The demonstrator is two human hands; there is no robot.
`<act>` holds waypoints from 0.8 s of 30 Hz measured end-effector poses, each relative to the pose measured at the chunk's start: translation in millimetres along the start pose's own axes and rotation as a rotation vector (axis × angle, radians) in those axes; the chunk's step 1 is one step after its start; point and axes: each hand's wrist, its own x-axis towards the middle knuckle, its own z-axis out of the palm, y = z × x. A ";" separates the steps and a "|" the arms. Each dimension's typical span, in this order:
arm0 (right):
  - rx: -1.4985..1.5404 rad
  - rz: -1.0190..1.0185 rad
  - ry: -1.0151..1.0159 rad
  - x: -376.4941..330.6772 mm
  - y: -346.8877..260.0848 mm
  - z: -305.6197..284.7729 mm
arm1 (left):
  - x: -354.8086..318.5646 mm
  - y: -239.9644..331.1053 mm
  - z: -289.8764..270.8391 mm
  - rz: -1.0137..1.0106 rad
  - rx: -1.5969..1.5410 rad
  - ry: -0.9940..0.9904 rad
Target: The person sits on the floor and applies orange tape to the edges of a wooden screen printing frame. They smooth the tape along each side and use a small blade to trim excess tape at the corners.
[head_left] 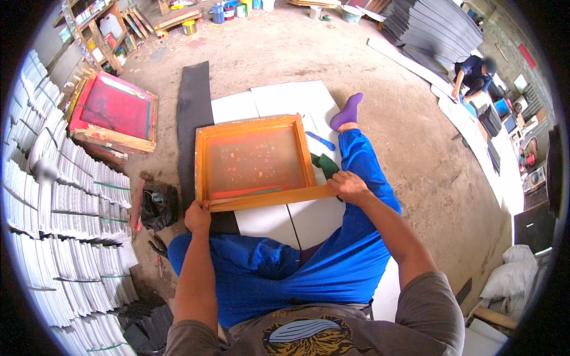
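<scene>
Room read from my end: bare floor (pixel 427 154), brown-grey, scuffed and stained, looks like concrete. Far left I've got a wooden shelf unit (pixel 110 60), loaded and cluttered. Along the far edge, a row of paint buckets (pixel 218 14), mixed colours, plus a pale basin (pixel 351 14). Left flank: tall stacks of white sheets (pixel 77 204), bundled, side by side. Upper right: big leaning pile of grey sheets (pixel 436 32), rough grey wall (pixel 504 35) behind it. Lower right, a white sack (pixel 509 274). Light's bright across the floor, strongest on my right; I can't tell the source. Fisheye bends everything near the rim.
</scene>
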 end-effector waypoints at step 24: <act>0.078 0.235 -0.283 12.5 -97.2 33.0 | -1.9 1.3 -8.0 -0.050 -0.023 -0.013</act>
